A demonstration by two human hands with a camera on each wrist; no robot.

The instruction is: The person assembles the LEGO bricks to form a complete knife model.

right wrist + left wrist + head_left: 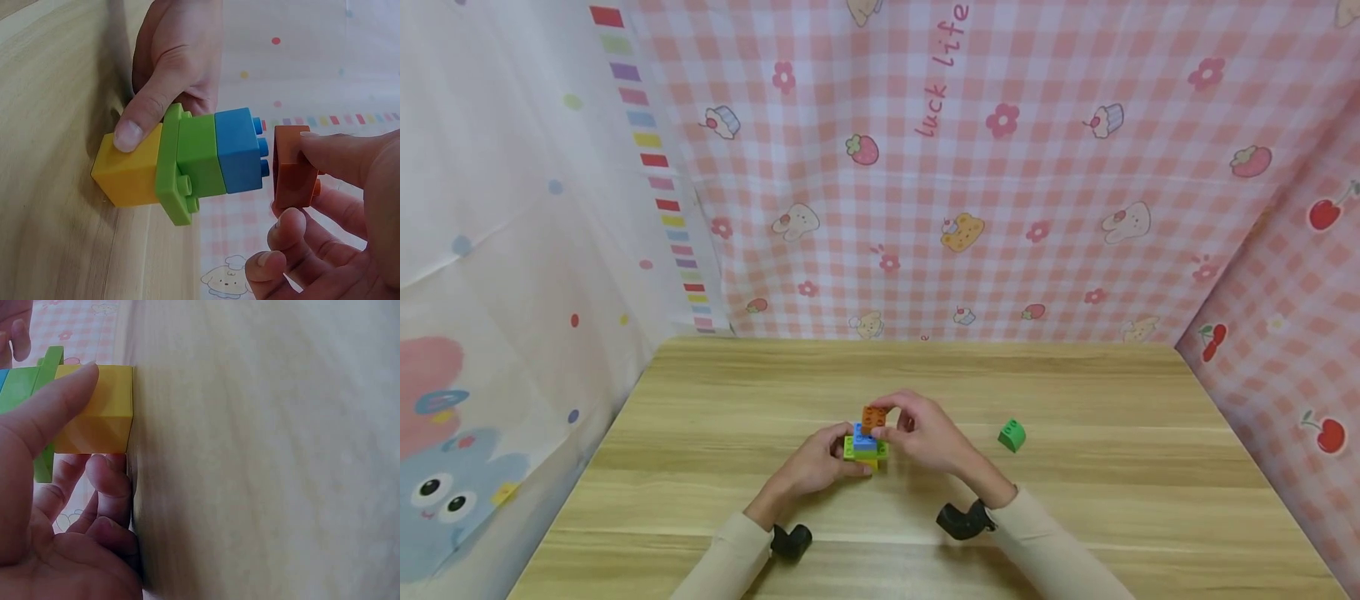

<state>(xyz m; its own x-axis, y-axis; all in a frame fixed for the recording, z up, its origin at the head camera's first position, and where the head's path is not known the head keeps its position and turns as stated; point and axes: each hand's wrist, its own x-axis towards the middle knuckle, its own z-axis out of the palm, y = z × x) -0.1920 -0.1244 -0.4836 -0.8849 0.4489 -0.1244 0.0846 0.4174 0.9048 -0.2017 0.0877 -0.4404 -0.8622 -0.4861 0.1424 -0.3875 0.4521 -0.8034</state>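
Observation:
A stack of toy building bricks stands on the table: a yellow brick [130,170] at the bottom, a light green plate [167,169], a green brick [200,154] and a blue brick [239,153] on top. My left hand [814,463] grips the yellow brick, its thumb across one side. Between the thumb and fingers of my right hand [927,433] is an orange-brown brick [291,165]. It is held just above the blue brick's studs, with a small gap showing in the right wrist view.
A green brick with a curved top [1012,435] lies on the wooden table [1097,500], to the right of my right hand. Patterned cloths [925,192] hang behind and at both sides. Each wrist carries a black device [964,520].

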